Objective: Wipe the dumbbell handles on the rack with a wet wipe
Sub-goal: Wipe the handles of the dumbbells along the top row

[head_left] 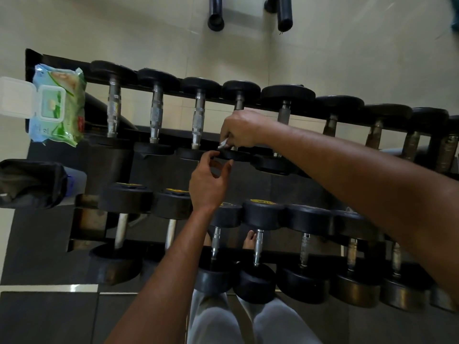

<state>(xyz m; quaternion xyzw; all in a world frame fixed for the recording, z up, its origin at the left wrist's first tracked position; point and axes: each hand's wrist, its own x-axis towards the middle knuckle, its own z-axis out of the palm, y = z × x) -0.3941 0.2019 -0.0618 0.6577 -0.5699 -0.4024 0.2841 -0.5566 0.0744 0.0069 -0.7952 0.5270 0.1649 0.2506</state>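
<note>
The right hand (239, 130) fingers clench a small white wet wipe (223, 143) around the fourth black dumbbell's steel handle (239, 104), whose long axis runs 12 to 6 o'clock; the left hand (208, 181), fingers loosely curled, touches its near black head (234, 155).

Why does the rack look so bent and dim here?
Head view: the wide lens bows the rack and stretches the right arm; light is dim, the lower dumbbells shadowed; the frame's top right corner is smeared; the wipes pack stays fairly sharp.
</note>
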